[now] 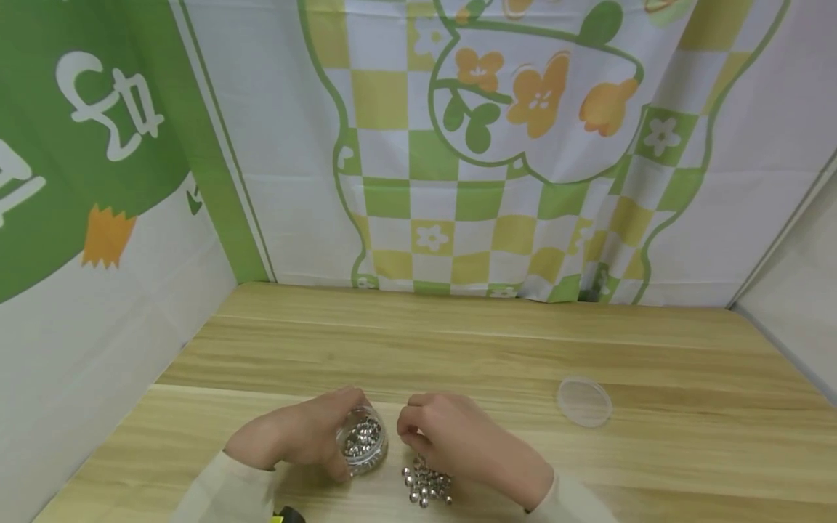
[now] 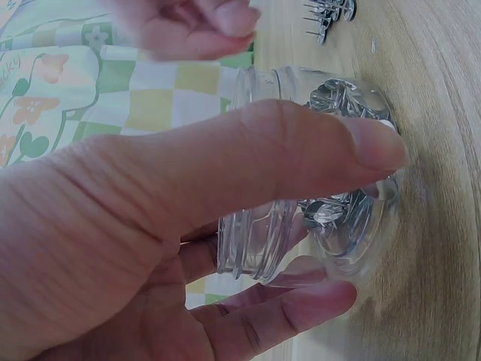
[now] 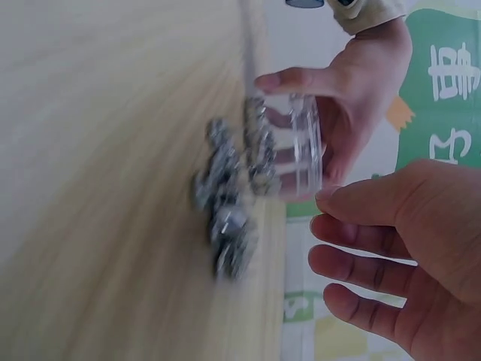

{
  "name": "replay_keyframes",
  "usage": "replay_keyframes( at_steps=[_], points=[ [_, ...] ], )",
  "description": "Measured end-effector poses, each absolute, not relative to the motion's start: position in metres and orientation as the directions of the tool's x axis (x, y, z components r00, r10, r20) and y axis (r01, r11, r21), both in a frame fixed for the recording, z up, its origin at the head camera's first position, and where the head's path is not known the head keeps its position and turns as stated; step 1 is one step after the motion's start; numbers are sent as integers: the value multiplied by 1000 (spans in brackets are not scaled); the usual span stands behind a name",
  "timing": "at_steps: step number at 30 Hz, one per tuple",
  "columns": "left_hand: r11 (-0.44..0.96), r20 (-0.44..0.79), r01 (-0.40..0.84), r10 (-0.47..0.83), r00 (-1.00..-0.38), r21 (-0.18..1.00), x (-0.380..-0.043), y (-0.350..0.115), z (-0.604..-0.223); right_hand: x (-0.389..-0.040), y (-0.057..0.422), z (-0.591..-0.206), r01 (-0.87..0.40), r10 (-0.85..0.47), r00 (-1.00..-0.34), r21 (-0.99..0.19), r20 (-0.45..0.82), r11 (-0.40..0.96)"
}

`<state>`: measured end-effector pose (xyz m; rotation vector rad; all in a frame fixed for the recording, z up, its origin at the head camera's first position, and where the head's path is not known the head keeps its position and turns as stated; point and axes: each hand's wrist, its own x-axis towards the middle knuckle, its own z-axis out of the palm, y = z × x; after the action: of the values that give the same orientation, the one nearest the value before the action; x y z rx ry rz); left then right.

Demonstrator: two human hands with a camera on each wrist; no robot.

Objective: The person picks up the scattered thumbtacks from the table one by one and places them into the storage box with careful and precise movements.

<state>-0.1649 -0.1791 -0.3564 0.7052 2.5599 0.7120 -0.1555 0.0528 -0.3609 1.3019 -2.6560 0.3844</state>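
Looking forward and down from the head, over the table (image 1: 327,349) to the cloth (image 1: 431,156), then tipped sideways and up close from both wrists, facing the left hand (image 3: 357,86) from the right, with the jar (image 1: 375,462) and shiny pins (image 1: 426,485) in all three.

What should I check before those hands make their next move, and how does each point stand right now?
1. Clear, round, threaded jar steadied: ok, the left hand grips it.
2. Jar mouth uncovered: ok, the clear, round, flat lid lies apart on the wood-grain table.
3. Room left inside: ok, silver tacks fill only the lower part.
4. Loose silver, round-headed metal tacks within reach: ok, heaped close by the right hand.
5. Right hand empty: cannot tell, its grip is partly hidden.
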Motion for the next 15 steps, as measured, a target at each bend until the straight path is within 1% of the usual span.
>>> replay_keyframes(
  at_steps=[7, 15],
  points=[
    [749, -228, 360, 554, -801, 556, -166, -178, -357, -151, 80, -369, -774, -733, -632, -167, 251, 611],
    [754, -237, 346, 545, -805, 559, -165, -178, -356, -145, 92, -374, -760, -723, -650, -208, 232, 616]
  ],
)
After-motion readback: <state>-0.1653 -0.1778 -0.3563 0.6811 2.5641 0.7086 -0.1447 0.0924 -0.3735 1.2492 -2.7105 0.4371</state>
